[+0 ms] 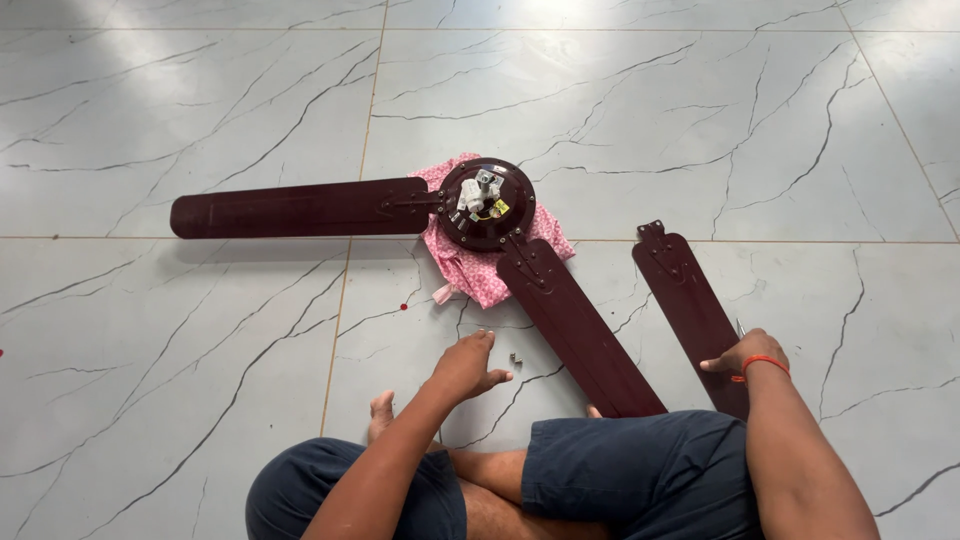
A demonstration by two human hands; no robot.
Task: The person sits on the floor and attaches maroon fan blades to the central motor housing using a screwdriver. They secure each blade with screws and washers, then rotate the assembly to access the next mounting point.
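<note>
Ceiling fan motor (486,203) lies far on the pink cloth (470,270). My left hand (466,366), fingers loose, nears the screws (516,357); my right hand (745,355) grips the loose blade (690,300), which needs aligning.

Only one small label (501,207) in view: yellow, roughly square, stuck on the top face of the dark maroon fan motor hub (486,204), just right of the white wiring parts. No packages, signs or screens anywhere.
</note>
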